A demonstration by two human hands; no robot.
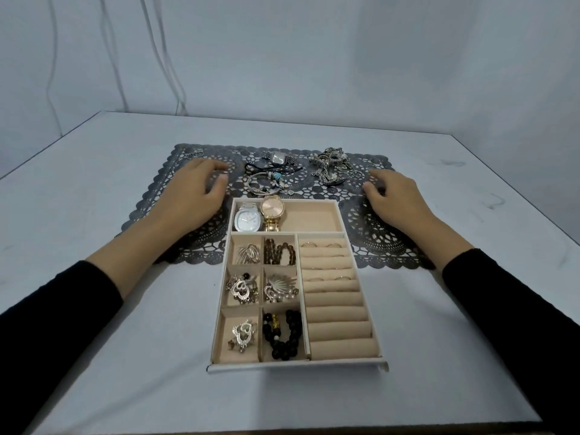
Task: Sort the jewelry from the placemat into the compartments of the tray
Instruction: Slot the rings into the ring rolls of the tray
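Lying on white table (pixel 94 215), grey lace placemat (pixel 376 246); plain pale wall (pixel 314 58) behind.

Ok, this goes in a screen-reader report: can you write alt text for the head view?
A person's left hand and right hand rest empty on a lace placemat, either side of a part-filled tray. Two watches, beads and rings are in it; another watch and a tangled pile lie on the placemat.

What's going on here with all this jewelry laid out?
A person is sorting jewelry from a lace placemat into a tray. The left hand and right hand rest on the placemat, holding nothing. Two watches and other pieces sit in the tray; a third watch, bracelets and a tangled pile lie on the placemat.
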